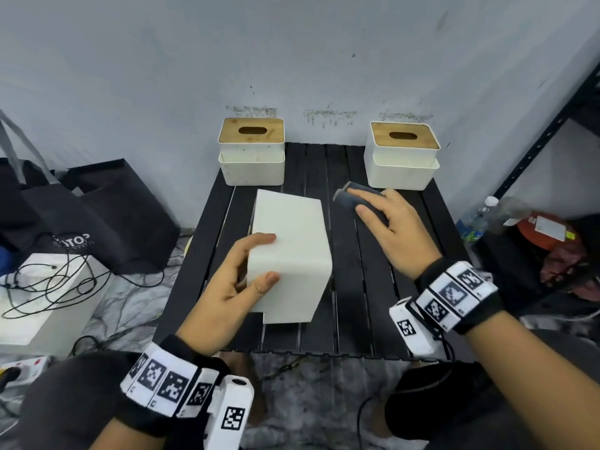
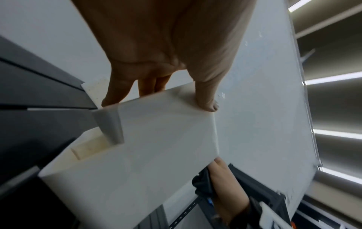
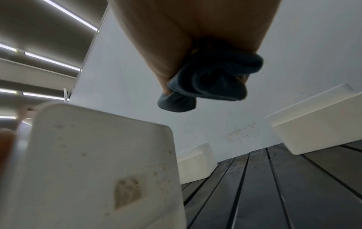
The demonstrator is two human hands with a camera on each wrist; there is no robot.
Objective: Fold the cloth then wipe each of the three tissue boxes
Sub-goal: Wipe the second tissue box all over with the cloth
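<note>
The cloth (image 1: 357,199), dark blue-grey and bunched into a folded wad, is gripped in the right hand (image 1: 394,228), with the fingers curled over it. In the head view it hangs above the table (image 1: 373,313) at about 1 o'clock from the centre, apart from the near box (image 1: 292,254).

The near box is white and turned over, its plain underside facing up, in the middle of the table. The left hand (image 1: 227,287) holds it at its 8 o'clock corner, thumb on top and fingers (image 1: 256,240) wrapped on the left side.

Two more white boxes with wooden lids stand upright at the far edge: the left box (image 1: 251,157) at 11 o'clock, the right box (image 1: 402,157) at 1 o'clock, well apart.

Black bags (image 1: 97,216) lie on the floor at 9 o'clock, a bottle (image 1: 477,219) at 3 o'clock.
</note>
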